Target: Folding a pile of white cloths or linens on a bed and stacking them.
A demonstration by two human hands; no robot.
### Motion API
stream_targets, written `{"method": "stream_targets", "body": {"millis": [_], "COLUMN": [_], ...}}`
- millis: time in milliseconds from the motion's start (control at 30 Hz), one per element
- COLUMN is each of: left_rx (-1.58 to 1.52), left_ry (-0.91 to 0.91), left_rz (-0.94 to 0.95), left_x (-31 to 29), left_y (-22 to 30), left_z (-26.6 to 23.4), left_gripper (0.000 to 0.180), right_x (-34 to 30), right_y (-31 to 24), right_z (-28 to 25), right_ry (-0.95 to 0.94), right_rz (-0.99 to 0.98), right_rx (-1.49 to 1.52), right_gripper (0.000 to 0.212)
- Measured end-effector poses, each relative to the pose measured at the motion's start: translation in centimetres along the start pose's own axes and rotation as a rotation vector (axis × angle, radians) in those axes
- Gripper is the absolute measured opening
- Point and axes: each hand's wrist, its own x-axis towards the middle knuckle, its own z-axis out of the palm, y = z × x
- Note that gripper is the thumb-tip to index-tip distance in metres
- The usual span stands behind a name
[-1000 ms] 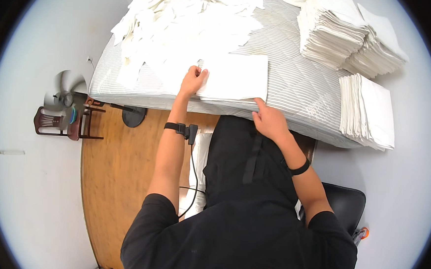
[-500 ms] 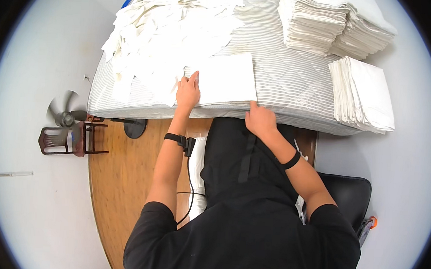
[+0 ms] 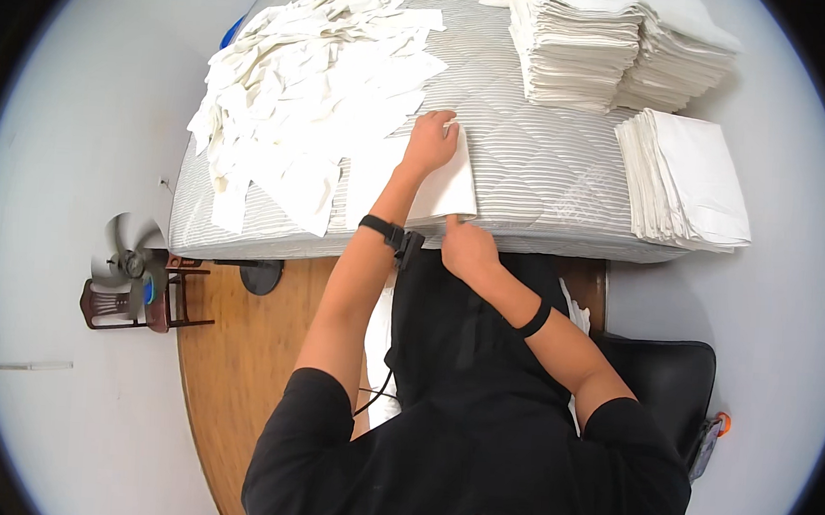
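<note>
A flat white cloth (image 3: 448, 189) lies at the near edge of the striped mattress (image 3: 522, 160). My left hand (image 3: 432, 143) rests across its far part, fingers bent over the top and thumb apart from them. The cloth under that palm is hidden. At the near right corner, my right hand (image 3: 470, 252) pinches the cloth's edge, index finger stretched along it and the other fingers curled in. A spread-out heap of loose white cloths (image 3: 290, 90) lies on the left, close beside the cloth I handle.
Tall stacks of folded white cloths (image 3: 576, 55) stand at the far right, with a smaller leaning stack (image 3: 691, 180) nearer. A fan (image 3: 131, 264) and a wooden chair (image 3: 107, 303) are on the left. A black seat (image 3: 659, 391) is at my right.
My left hand has moved right and farther away across the cloth. My right hand stays at the near right corner. The whole view has shifted slightly.
</note>
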Motion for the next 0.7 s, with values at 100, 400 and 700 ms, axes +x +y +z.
{"method": "stream_targets", "body": {"millis": [100,400,700], "left_rx": [0.077,0.147,-0.411], "left_ry": [-0.166,-0.410,-0.393], "left_rz": [-0.331,-0.521,-0.741], "left_x": [1.2,3.0,1.7], "left_y": [-1.5,-3.3,-3.2], "left_z": [1.9,1.9,3.0], "left_gripper": [0.035,0.070,0.050], "right_x": [-0.1,-0.7,-1.1], "right_y": [-0.3,-0.2,1.5], "right_z": [0.2,-0.5,-1.5], "right_ry": [-0.007,-0.053,0.011], "right_rz": [-0.025,0.019,0.127], "right_rx": [0.018,0.154,0.105], "right_gripper": [0.047,0.043,0.039]}}
